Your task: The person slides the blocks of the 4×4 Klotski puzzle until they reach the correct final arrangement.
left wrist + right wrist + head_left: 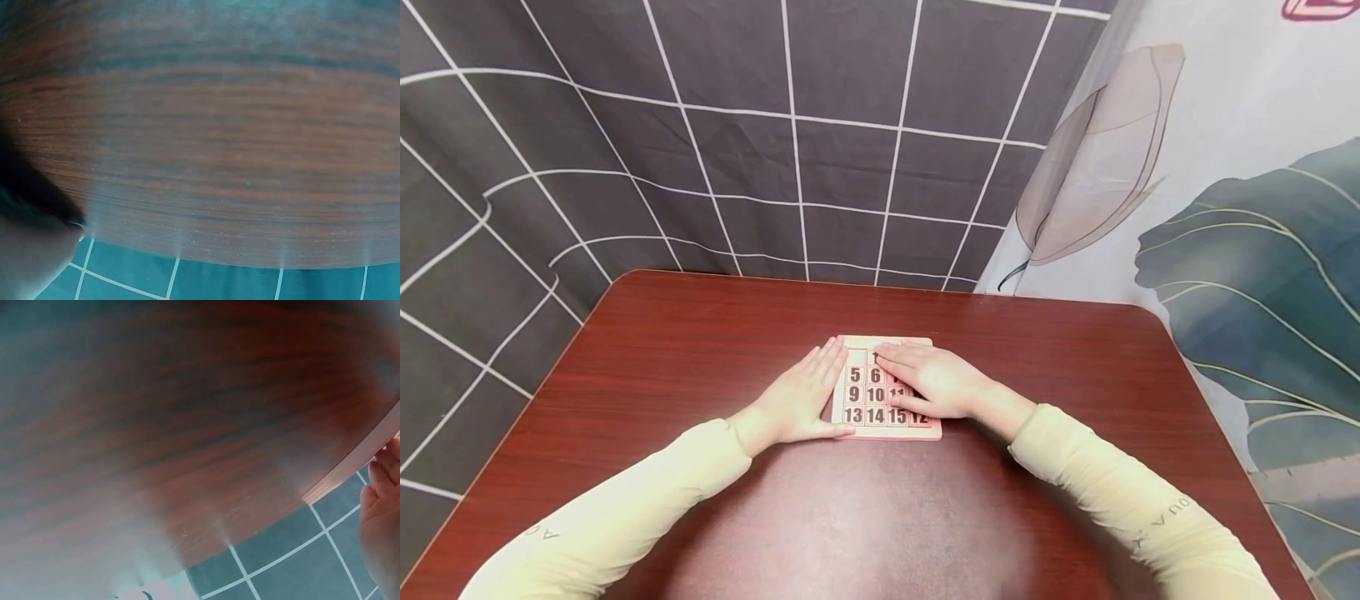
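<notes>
A number sliding puzzle [883, 432] with a pale frame and pink edges lies flat on the table. Its top-left cell is vacant, and 13, 14, 15 and 12 fill the bottom row. Along the left side of the frame run the straight fingers of my left hand [801, 400], its thumb stretched to the bottom-left corner. My right hand [947, 383] lies over the upper right tiles, fingers extended near tile 1 and thumb by tile 11, hiding several numbers. The right wrist view catches the right hand [381, 512] at its right edge beside the puzzle's side [362, 453].
The puzzle sits on a reddish-brown wooden table [700, 333] with rounded far corners. Behind it hangs a dark grey curtain [842, 75] with white grid lines. A pale curtain with leaf prints [1247, 275] hangs at the right. Light glares on the near tabletop.
</notes>
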The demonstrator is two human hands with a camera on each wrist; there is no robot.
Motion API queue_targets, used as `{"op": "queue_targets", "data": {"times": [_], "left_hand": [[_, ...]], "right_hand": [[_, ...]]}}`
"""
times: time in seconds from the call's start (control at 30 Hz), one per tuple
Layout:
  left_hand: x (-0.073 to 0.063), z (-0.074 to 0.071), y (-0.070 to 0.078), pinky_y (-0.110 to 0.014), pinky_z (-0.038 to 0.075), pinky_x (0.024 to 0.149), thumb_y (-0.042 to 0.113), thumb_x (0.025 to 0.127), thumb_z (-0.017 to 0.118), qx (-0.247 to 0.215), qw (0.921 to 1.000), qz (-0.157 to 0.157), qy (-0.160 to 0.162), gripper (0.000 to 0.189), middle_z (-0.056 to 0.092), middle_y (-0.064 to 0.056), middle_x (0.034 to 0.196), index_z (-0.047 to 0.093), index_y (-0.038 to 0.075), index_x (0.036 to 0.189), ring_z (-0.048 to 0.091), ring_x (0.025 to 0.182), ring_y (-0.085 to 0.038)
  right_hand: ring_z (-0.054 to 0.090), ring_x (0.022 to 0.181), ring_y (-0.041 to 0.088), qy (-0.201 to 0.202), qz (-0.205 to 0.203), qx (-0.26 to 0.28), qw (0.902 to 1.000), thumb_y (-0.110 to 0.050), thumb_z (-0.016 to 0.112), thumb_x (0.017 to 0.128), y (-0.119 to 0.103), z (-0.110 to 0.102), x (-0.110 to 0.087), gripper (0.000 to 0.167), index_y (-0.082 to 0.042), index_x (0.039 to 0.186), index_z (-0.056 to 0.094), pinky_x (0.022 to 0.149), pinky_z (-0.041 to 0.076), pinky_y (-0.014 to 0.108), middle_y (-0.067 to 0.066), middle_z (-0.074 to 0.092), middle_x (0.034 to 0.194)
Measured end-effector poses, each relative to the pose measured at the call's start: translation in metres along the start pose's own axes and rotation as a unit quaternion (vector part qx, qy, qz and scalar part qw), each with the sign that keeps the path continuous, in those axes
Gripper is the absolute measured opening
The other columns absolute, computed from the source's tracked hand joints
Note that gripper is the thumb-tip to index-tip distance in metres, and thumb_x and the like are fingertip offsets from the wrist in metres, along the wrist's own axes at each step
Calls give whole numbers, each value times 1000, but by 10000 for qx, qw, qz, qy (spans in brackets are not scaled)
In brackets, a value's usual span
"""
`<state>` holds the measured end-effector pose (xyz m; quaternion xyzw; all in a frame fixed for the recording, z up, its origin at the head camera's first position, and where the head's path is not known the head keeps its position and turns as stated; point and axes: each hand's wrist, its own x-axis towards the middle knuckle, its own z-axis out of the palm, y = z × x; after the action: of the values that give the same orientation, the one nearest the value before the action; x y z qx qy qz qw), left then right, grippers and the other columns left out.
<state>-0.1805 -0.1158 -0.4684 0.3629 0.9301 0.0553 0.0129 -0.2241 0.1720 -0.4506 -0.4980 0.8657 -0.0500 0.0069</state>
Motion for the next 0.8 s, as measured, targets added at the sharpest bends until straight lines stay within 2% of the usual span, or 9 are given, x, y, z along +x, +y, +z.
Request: {"op": "queue_targets", "data": {"times": [0.3, 0.53, 0.8], "left_hand": [[0, 3, -4, -52, 28, 133, 69, 92, 66, 7, 10000, 28, 63, 116, 22, -33, 172, 25, -14, 162, 24, 163, -43], [0, -2, -1, -52, 28, 133, 68, 92, 66, 8, 10000, 20, -15, 116, 23, -33, 172, 25, -16, 161, 24, 162, -44], [0, -3, 0, -53, 29, 133, 67, 92, 67, 23, 10000, 23, -66, 115, 25, -33, 171, 26, -15, 161, 25, 162, -45]], "right_hand": [[49, 153, 26, 60, -69, 29, 10000, -46, 64, 104, -6, 2, 15, 68, -3, 156, 53, 129, 39, 42, 14, 52, 163], [46, 155, 27, -120, -65, 136, 9998, -47, 61, 105, -15, 2, 26, 70, -1, 157, 50, 130, 36, 43, 16, 49, 165], [43, 157, 25, -91, 11, 250, 9996, -47, 62, 105, -12, 0, 17, 71, -4, 160, 47, 131, 34, 41, 12, 45, 168]]}}
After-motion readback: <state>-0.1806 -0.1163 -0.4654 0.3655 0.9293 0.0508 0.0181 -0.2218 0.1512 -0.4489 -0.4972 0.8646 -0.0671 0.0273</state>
